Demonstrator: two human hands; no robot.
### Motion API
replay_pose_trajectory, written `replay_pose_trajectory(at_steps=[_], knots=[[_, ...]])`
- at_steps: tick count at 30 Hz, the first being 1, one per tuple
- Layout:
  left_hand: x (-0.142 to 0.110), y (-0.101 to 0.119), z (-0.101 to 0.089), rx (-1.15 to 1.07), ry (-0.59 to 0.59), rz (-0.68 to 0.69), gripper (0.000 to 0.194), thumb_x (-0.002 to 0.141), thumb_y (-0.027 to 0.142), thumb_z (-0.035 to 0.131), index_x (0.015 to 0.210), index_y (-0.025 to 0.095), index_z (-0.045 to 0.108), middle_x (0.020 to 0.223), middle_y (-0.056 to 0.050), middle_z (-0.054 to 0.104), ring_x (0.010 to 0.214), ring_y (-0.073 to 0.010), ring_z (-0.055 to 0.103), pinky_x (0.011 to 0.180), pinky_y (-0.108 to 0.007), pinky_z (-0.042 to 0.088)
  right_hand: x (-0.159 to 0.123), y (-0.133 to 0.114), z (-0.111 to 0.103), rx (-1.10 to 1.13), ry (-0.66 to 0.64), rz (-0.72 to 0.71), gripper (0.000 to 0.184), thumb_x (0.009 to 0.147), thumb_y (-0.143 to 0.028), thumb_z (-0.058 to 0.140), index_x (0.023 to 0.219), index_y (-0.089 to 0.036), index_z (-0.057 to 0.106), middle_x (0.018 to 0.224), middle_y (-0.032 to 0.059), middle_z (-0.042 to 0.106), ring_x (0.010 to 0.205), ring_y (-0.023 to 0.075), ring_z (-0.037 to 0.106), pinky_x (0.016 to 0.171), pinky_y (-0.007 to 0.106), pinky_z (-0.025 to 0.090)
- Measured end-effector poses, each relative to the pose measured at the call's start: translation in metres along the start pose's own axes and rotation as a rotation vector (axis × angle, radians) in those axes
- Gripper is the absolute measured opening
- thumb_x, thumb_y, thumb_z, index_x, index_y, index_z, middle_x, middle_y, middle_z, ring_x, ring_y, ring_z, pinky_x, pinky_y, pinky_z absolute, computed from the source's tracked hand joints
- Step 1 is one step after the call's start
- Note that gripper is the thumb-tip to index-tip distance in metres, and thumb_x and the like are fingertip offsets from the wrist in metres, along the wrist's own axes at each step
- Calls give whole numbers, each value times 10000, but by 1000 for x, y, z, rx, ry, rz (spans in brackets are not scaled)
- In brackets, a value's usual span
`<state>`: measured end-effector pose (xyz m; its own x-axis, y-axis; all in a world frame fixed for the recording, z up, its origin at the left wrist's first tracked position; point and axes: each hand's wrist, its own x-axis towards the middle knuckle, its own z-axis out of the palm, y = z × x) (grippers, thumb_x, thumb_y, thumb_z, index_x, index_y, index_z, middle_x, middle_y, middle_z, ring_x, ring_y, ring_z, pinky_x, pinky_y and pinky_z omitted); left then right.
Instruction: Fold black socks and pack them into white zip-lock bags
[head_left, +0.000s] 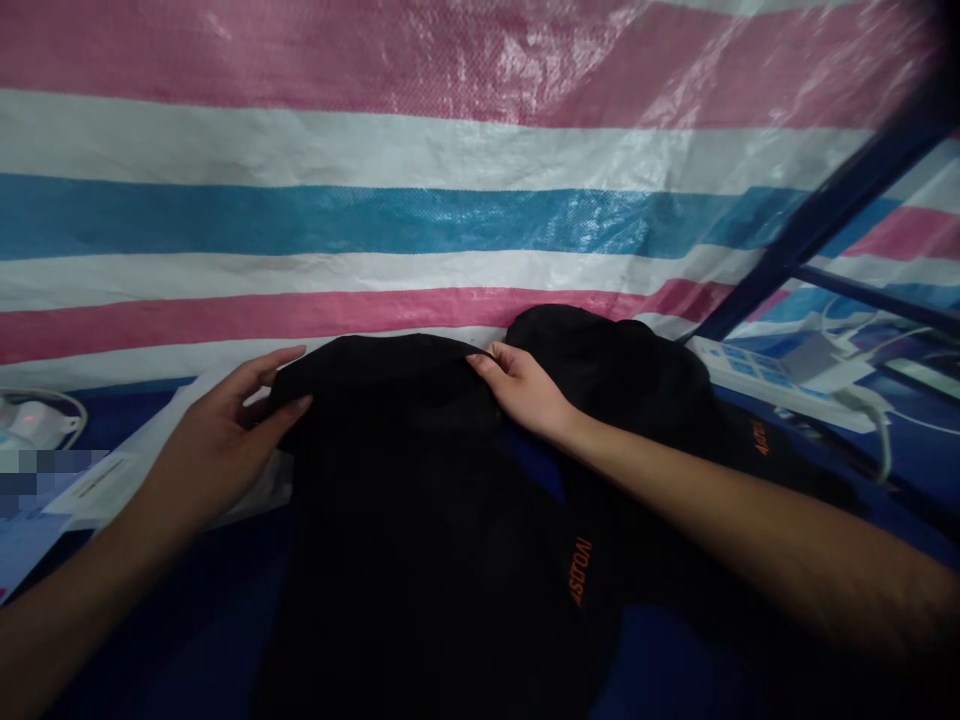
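Note:
A black cloth item with orange lettering (420, 520) lies spread in front of me; it looks like a garment, but its kind is not plain. My left hand (225, 430) has its thumb and fingers around the cloth's upper left corner. At the upper right edge, my right hand (517, 385) pinches the fabric between thumb and bent fingers. The top edge stretches between both hands. Behind my right forearm lies more bunched black cloth (615, 350) with similar orange lettering; whether it joins the first part I cannot tell.
A dark blue surface (202, 620) lies underneath. Striped plastic sheeting (390, 220) hangs behind. On the right are a white power strip (780, 380) with cables and a dark metal frame (832, 190). Clear plastic packaging (259, 490) and a white device (34, 425) are at left.

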<state>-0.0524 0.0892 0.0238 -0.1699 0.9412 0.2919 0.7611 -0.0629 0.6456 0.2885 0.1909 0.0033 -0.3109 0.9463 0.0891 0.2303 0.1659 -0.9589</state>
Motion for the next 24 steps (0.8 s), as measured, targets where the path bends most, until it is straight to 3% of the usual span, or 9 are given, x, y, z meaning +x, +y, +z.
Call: replay_pose_trajectory(at_steps=[2, 6, 11, 14, 16, 21, 24], knots=[[3, -5, -5, 94, 15, 36, 624, 1010, 470, 670, 1615, 318, 645, 1318, -69, 807, 1118, -302, 811, 999, -449, 685, 0, 0, -1, -59, -10, 9, 466, 1047, -614, 744, 867, -273, 483, 587, -50, 541, 461, 141, 509, 450, 318, 323], [2, -9, -8, 286, -25, 142, 672, 1001, 328, 570, 1672, 316, 579, 1453, -101, 718, 1221, -367, 742, 1122, -584, 595, 0, 0, -2, -148, 21, -25, 508, 983, -499, 839, 875, -281, 394, 588, -81, 493, 443, 118, 499, 444, 305, 289], [-1, -16, 1, 373, -76, 148, 781, 1039, 434, 602, 1768, 232, 409, 1524, -175, 683, 1264, -409, 736, 1035, -568, 620, 1, 5, 1, -157, -35, -83, 463, 1002, -574, 779, 940, -278, 428, 717, -58, 564, 537, 145, 584, 533, 329, 429], [-1, -19, 5, 380, -105, 138, 774, 1042, 428, 607, 1762, 212, 423, 1589, -192, 673, 1414, -456, 689, 1129, -614, 586, 0, 8, 4, -145, -90, -123, 503, 968, -644, 800, 1002, -278, 455, 844, -41, 602, 666, 160, 626, 633, 348, 522], [-1, -20, 6, 374, -120, 137, 694, 1064, 433, 573, 1721, 227, 493, 1610, -177, 681, 1433, -455, 688, 1163, -621, 563, 1, 9, 4, -157, -109, -144, 536, 914, -638, 855, 1008, -277, 471, 863, -41, 588, 713, 161, 595, 654, 343, 516], [2, -20, 0, 335, -155, 136, 490, 1121, 476, 409, 1383, 258, 760, 1225, -86, 825, 1137, -360, 777, 1056, -501, 570, 4, 7, -3, -273, -59, -181, 523, 890, -470, 859, 769, -258, 397, 720, -50, 427, 697, 145, 372, 628, 330, 313], [3, -20, -4, 309, -94, 61, 496, 1132, 549, 385, 1085, 236, 767, 991, -59, 794, 982, -329, 763, 913, -423, 558, 3, 5, -7, -329, 6, -187, 526, 887, -376, 807, 703, -254, 330, 684, -45, 371, 693, 144, 340, 637, 336, 265]])
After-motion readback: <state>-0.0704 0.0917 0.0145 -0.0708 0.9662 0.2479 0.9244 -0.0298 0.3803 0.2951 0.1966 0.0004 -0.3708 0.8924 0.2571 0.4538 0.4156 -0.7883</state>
